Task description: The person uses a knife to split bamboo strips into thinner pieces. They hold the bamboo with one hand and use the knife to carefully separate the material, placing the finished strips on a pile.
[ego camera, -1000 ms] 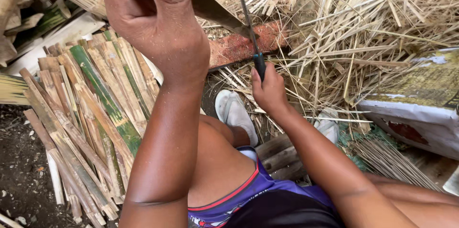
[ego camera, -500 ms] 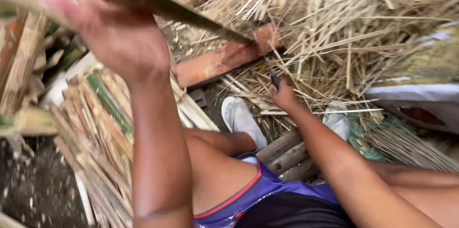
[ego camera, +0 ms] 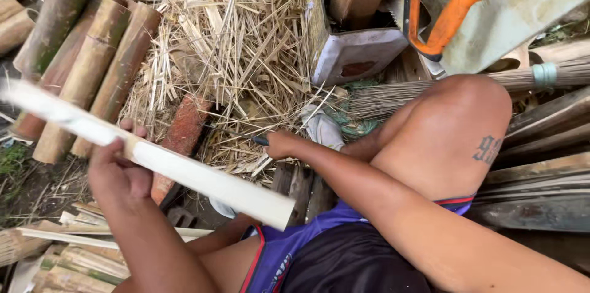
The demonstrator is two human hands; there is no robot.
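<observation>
My left hand (ego camera: pixel 117 173) grips a long pale split bamboo piece (ego camera: pixel 184 170) that runs from the upper left down to the middle, held above my lap. My right hand (ego camera: pixel 284 144) is closed on the dark handle of a knife (ego camera: pixel 243 135); its thin blade points left over a heap of bamboo shavings (ego camera: pixel 239 41). A reddish brick-like block (ego camera: pixel 184 130) lies under the bamboo piece, beside the shavings. My bare knee and thigh (ego camera: pixel 455 133) are to the right.
Round bamboo poles (ego camera: pixel 92 53) lean at the upper left. Split bamboo strips (ego camera: pixel 67 256) lie at the lower left. An orange-handled saw (ego camera: pixel 448 10), a broom of thin sticks (ego camera: pixel 430 90), a white sandal (ego camera: pixel 322 127) and wooden planks (ego camera: pixel 541 164) sit to the right.
The view swung right, bringing the saw and knee into sight. My left hand lowered the bamboo piece from near the camera to above my lap. My right hand stays on the knife.
</observation>
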